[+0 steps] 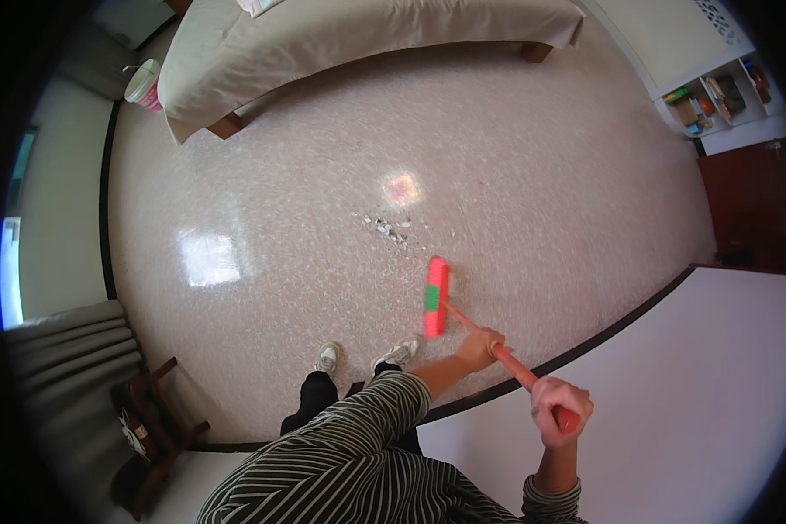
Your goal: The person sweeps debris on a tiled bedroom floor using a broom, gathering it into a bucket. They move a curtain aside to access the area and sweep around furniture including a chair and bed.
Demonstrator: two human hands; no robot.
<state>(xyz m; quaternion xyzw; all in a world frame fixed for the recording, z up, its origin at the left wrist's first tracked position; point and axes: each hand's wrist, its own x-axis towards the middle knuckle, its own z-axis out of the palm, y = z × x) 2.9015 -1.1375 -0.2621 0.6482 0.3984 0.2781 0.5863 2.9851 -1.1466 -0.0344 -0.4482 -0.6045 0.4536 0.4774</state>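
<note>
Both of my hands grip the red handle of a broom (pixel 437 297). Its red head has a green middle band and rests on the speckled floor in front of my right shoe. My left hand (pixel 480 349) is closed round the lower part of the handle, with the arm reaching across my body. Higher up, my right hand (pixel 561 410) is wrapped round the handle close to its rounded end. A small scatter of pale and dark bits of litter (pixel 389 230) lies on the floor beyond the broom head, slightly to its left.
A bed (pixel 358 35) with a beige cover stands at the far side, a white and pink bucket (pixel 145 86) by its left corner. Shelves (pixel 716 100) hold small items at far right. A dark wooden chair (pixel 153 419) is at near left. A white wall (pixel 637 384) borders the near right.
</note>
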